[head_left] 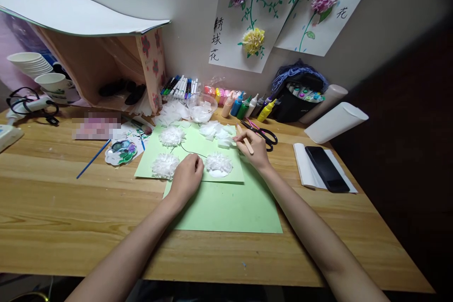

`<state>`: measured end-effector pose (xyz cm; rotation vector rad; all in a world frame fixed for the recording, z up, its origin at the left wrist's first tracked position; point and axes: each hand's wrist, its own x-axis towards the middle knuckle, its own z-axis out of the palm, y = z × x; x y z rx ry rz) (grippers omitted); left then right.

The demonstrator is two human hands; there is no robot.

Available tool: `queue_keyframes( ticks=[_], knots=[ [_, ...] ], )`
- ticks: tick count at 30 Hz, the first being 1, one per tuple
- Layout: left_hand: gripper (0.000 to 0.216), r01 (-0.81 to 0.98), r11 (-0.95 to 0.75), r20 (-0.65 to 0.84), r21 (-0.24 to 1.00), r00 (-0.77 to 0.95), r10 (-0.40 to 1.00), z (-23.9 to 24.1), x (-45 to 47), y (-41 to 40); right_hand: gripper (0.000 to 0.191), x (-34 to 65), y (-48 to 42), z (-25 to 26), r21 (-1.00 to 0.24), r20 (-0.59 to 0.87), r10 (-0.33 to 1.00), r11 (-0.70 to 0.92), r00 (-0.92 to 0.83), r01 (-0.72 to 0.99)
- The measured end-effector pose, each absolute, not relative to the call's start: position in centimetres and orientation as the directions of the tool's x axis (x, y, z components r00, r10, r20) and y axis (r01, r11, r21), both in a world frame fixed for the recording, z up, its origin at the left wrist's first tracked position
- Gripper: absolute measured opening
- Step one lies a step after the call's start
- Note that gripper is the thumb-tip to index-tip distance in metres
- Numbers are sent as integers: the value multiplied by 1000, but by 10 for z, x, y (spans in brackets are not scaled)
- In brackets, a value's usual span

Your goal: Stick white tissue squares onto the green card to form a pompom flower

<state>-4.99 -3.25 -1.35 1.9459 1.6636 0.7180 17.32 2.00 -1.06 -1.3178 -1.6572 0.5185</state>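
My left hand (187,178) rests on a light green sheet (198,151), fingers curled, beside a white paper flower (218,164). Two more white paper flowers, one at the left (164,165) and one further back (171,136), lie on the same sheet, joined by a thin drawn stem. My right hand (253,148) holds a flat wooden stick (245,139) in a pinch, close to a heap of small white paper pieces (216,131). A second, larger green sheet (230,207) lies under the first.
Black scissors (265,135), paint bottles (244,106), markers (180,87) and a clear bowl (201,107) line the back. A paint palette (121,152) and blue brush (92,159) lie left. A phone (326,169) on white paper and paper rolls (334,122) sit right.
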Motion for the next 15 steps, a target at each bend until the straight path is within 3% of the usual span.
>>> queue_keyframes(
  ticks=[4, 6, 10, 15],
  knots=[
    [23, 739, -164, 101, 653, 130, 986, -13, -49, -34, 8, 170, 15, -2, -874, 359, 929, 300, 93, 383],
    [21, 716, -215, 188, 664, 119, 975, -11, -48, -36, 14, 165, 7, 6, -922, 312, 945, 277, 95, 269],
    [23, 655, -410, 393, 635, 183, 901, -1, -43, -44, 19, 154, -18, 19, -970, 196, 979, 203, -61, 136],
    [19, 548, -456, 307, 702, 345, 887, 5, -38, -50, 14, 148, -46, 14, -970, 166, 958, 201, -236, 134]
  ],
)
